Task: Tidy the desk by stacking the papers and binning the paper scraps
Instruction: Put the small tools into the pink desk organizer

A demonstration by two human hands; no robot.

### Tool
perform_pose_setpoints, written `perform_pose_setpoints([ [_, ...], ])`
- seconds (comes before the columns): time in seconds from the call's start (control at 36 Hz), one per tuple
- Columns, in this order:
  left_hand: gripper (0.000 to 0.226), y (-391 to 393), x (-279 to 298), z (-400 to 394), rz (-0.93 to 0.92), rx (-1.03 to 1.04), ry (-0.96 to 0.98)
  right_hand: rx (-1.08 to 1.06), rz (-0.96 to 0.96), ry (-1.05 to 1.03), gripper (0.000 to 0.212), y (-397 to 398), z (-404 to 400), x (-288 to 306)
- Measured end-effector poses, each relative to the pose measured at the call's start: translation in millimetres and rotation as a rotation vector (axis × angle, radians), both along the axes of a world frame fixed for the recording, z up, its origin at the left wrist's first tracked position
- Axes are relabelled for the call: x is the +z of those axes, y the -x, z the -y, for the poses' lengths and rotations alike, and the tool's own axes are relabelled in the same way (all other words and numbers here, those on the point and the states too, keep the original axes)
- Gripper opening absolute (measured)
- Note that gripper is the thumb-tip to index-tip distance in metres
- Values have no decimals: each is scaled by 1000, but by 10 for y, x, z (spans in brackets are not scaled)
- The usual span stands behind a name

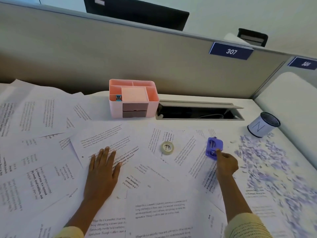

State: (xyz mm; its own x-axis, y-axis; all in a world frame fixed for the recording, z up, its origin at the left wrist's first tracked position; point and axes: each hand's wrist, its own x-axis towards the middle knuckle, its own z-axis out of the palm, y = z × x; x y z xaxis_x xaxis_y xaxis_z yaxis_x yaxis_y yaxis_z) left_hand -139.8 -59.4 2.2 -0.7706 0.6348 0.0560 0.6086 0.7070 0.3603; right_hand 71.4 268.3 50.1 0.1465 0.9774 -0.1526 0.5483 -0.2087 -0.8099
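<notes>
My left hand lies flat on the papers, fingers straight and spread, palm down on a printed sheet near the middle of the surface, so that grip is open and pressing, not pinching anything. My right hand reaches forward on the right side, fingers curled, and its grip touches the near end of a small purple stapler that sits on the sheets; whether my fingertips close round it or only meet its edge, I cannot tell from here. The papers are scattered everywhere under and around both hands, overlapping at all angles, running from the far left edge across to the right, with more sheets close to me at the bottom. The paper scraps lie in a wide loose drift on the right, just beside my right hand and beyond it, spreading toward the near right corner, part of it blurred. A roll of tape lies flat on the sheets between my two hands, nearer the right one. A white cup marked N stands at the far edge of the scraps, well apart from my left hand. A pink organiser stands at the back against the partition, beside an open cable hatch.
</notes>
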Motion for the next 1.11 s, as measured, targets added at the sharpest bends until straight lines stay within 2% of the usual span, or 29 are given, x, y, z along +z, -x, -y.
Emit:
perform_pose_setpoints([
  [0.11,74,-6,6,1,4,4,-3,-27,-97,32,39,24,-8,73],
  [0.31,74,-8,18,4,12,11,-5,-8,-249,-5,19,100,-37,152],
  [0.47,75,-21,21,8,19,8,-25,10,-454,73,18,283,6,429],
  [0.58,76,-19,31,5,25,10,-35,80,-526,63,19,437,67,589],
  [0.72,74,-23,42,10,31,13,-41,203,-630,82,36,642,133,772],
  [0.83,73,-17,27,11,34,11,-38,320,-723,122,20,866,186,980],
  [0.94,70,-14,5,12,33,9,-49,479,-743,113,19,1185,258,1194],
  [1.11,69,-13,-15,9,22,5,-34,614,-652,89,15,1707,276,1341],
])
